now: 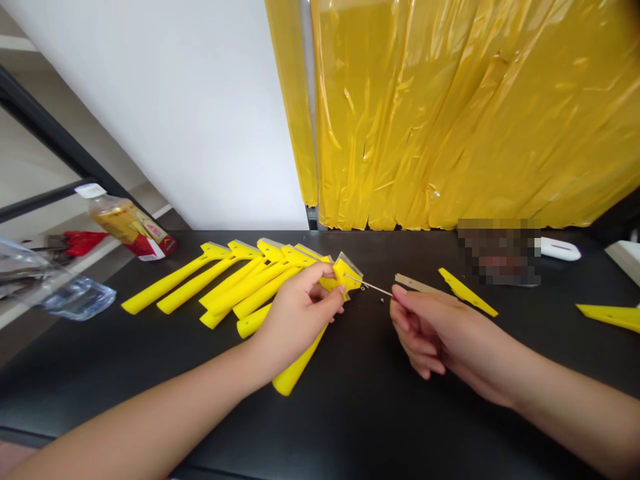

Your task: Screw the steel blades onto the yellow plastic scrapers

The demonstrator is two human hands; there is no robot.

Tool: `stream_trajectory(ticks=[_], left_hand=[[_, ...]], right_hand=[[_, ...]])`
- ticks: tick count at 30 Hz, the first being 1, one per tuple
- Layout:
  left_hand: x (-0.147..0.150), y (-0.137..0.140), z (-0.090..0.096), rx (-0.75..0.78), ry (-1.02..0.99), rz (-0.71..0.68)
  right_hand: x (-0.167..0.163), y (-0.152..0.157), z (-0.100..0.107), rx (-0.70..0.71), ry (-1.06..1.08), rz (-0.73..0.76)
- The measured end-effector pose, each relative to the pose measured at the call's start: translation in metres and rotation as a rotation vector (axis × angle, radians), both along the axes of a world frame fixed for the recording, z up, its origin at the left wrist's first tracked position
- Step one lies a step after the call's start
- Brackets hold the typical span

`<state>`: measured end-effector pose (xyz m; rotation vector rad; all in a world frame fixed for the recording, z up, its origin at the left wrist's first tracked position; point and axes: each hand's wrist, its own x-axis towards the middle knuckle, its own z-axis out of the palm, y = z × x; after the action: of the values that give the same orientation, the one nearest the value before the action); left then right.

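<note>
Our left hand (300,310) clamps a yellow scraper (320,313). Our right hand (425,330) pinches a thin tool (370,287) at its head. The bottle (131,229) label is unreadable.

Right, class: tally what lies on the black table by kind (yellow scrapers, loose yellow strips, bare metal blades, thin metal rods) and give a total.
Yellow scrapers: 7, one in the left hand
Loose yellow strips: 2
Bare metal blades: 1
Thin metal rods: 1, in the right hand
Total: 11
</note>
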<state>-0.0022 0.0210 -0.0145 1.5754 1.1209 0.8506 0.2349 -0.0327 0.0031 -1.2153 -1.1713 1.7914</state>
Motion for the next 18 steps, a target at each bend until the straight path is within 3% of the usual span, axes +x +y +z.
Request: stream_trajectory(ticks=[5, 10, 13, 18], left_hand=[[-0.005, 0.010, 0.003, 0.102, 0.014, -0.024], [-0.015, 0.014, 0.017, 0.175, 0.130, -0.012], [-0.026, 0.015, 0.030, 0.175, 0.149, -0.048], [-0.050, 0.023, 0.048, 0.164, 0.401, -0.118]], right_hand=[[0.018, 0.012, 0.000, 0.324, -0.348, 0.001], [0.020, 0.003, 0.004, 0.786, -0.709, 0.341], [0.014, -0.003, 0.006, 0.883, -0.720, 0.497], [0.012, -0.004, 0.002, 0.934, -0.786, 0.544]])
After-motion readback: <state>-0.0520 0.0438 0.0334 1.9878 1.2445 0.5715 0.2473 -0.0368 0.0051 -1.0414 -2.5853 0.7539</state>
